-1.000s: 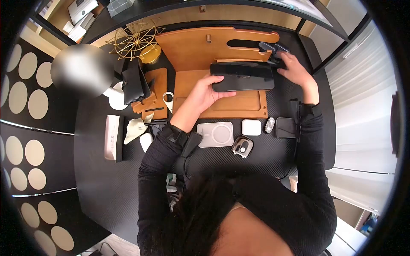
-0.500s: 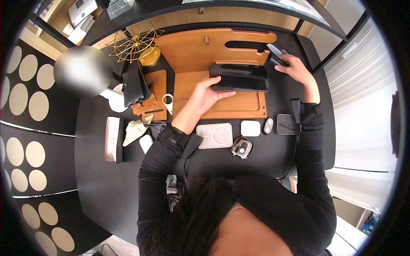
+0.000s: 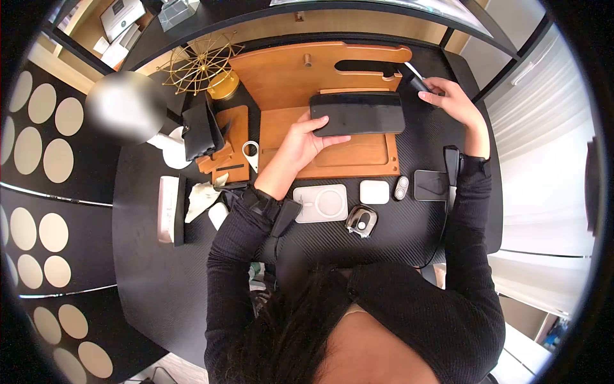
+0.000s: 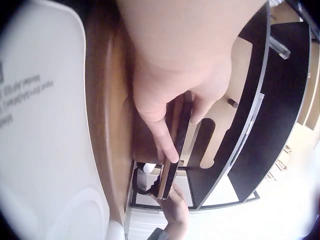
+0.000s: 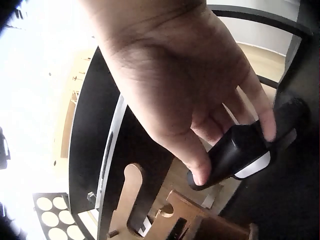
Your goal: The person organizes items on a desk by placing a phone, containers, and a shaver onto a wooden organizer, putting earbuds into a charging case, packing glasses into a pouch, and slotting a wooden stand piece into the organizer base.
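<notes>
Black carbon-weave desk [image 3: 160,269], wooden dock [image 3: 300,77] at back. Left hand [image 3: 300,144] pinches phone [image 3: 358,114] on edge over dock's tray. Right hand [image 3: 451,102] grips small black gadget [image 3: 417,82]. Best: seat the phone squarely, 1 hand steadying.

the black worktop [image 3: 160,269] carried a wooden tray [image 3: 348,160], a white charging pad [image 3: 322,203], a small white box [image 3: 375,192] and a tissue [image 3: 201,194].

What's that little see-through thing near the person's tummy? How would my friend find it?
Start at the wooden stand on the black desk. Just in front of it runs a row of small gadgets, beginning with a white square charging pad. The see-through case lies alone below that row, closest to the person; it is the only clear, rounded one.
</notes>
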Demonstrator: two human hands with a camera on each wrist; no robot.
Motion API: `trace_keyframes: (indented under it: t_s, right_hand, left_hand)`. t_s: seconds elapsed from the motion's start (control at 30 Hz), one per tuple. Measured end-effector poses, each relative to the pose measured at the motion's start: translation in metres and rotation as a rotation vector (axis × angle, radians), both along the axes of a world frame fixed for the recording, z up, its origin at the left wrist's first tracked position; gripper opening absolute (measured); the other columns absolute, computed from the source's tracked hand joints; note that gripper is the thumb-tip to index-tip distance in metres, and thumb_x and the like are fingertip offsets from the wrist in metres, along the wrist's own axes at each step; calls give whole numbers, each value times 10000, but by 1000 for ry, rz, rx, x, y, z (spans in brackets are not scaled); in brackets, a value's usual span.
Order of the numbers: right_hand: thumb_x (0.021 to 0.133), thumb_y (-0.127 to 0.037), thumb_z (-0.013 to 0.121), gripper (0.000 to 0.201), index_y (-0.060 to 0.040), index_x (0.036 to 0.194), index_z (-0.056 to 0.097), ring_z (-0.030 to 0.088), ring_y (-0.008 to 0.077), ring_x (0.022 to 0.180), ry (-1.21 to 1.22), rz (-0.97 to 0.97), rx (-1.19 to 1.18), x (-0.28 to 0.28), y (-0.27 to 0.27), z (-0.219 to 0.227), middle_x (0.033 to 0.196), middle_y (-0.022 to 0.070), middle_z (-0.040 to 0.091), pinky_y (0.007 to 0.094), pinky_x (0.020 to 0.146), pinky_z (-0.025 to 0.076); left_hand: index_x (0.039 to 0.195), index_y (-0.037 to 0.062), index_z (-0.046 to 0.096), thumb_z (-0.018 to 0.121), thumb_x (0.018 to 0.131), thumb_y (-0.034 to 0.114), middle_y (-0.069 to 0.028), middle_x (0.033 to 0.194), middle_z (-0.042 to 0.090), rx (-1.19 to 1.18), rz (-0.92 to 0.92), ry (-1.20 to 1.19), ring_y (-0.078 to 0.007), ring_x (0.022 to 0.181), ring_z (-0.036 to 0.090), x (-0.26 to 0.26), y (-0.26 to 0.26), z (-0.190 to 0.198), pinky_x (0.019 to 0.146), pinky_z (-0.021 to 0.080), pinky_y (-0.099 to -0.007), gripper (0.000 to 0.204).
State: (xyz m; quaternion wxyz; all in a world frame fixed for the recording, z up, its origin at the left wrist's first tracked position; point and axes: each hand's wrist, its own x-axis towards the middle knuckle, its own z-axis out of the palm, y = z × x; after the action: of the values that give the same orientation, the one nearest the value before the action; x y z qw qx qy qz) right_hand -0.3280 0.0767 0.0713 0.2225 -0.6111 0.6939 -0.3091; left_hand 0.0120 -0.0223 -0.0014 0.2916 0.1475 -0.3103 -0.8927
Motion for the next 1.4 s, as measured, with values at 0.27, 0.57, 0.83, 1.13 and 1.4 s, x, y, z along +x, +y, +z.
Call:
trace_keyframes:
  t_s: [0.27,0.57,0.83,1.13,1.4]
  right_hand:
    - [875,-316,714,332,3,943,655,455,102,712,29,-9,-37,-1,8,10,738,3,535,279,640,385]
    - [885,-312,709,301,-22,951,664,471,72,715,6,-23,11,-9,12,13,758,-21,572,254,647,394]
    - [901,-297,698,304,-19,1020,670,483,64,721,-48,-34,-3,-9,18,19,771,-39,570,243,652,405]
    - [908,-235,689,389,7,1206,625,552,105,928,-139,-19,-283,15,33,48,999,28,630,260,822,445]
    - [882,-181,712,418,13,1232,591,559,132,973,-101,265,-236,48,24,49,1076,57,555,246,775,488]
  left_hand:
    - [1330,-32,397,519,947,61,-190,1315,528,-27,34,-23,-360,1180,574,-1,4,7,956,534,-558,413]
    - [1327,-33,405,512,949,65,-184,1302,539,-68,49,-64,-353,1181,575,1,5,16,956,535,-556,405]
    - [1310,-31,415,514,958,80,-208,1310,532,34,83,-49,-387,1179,573,2,2,18,985,512,-565,382]
    - [1294,-27,434,519,961,85,-201,1282,565,20,82,-38,-386,1136,600,2,4,19,1006,501,-546,361]
    - [1175,-47,535,550,936,103,-192,1166,647,152,38,-30,-351,1066,642,2,0,10,1013,514,-480,283]
